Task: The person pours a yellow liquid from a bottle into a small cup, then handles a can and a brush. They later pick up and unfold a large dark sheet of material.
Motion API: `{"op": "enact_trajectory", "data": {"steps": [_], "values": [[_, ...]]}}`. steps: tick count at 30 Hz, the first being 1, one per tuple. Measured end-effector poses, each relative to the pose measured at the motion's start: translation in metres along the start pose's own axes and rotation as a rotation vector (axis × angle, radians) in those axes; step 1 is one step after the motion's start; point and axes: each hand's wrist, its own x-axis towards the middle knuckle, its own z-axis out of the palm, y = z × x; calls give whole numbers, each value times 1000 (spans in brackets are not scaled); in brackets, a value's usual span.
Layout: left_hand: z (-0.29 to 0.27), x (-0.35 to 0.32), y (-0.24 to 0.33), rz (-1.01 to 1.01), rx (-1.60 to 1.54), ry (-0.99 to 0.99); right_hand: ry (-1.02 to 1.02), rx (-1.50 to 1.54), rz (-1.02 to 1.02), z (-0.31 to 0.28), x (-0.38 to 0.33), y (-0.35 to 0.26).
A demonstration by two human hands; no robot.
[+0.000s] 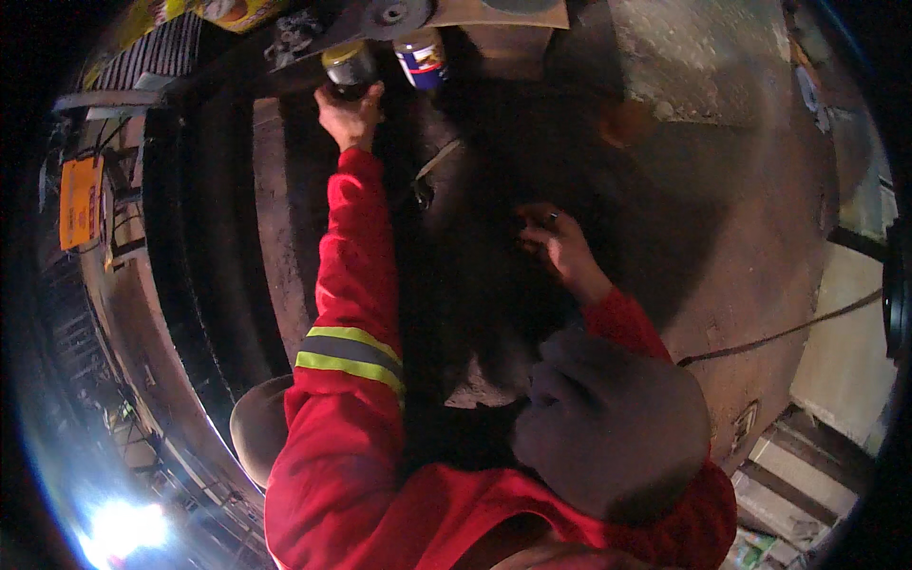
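The left hand [350, 116] is stretched far out and up, its grip wrapped round the lower part of a dark jar [350, 68] with a yellowish lid, which stands at the near edge of a high shelf [494, 13]. Just to the right of it on the same shelf stands a second jar [421, 59], white and blue with a red band, apart from the hand. The right hand [560, 249] hovers lower down against a large dark mass [494, 237]; its fingers are partly curled and a ring shows, but whether they hold anything I cannot tell, since the shadow swallows the fingertips. The red sleeve [356, 285] with its reflective band runs up to the jar. By the look of it, the step in hand is taking or setting the dark jar at the shelf edge. A next move would call for a firm hold and a clean lift clear of the shelf lip, without knocking the neighbouring jar, as the reach is long and the light poor.
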Motion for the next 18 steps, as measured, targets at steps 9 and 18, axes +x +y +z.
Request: {"op": "enact_trajectory", "data": {"steps": [9, 18], "values": [[4, -12, 52, -63, 146, -52, 50, -74, -54, -11, 3, 7], [5, -12, 48, -28, 339, -28, 164, -323, -124, -12, 2, -6]]}}
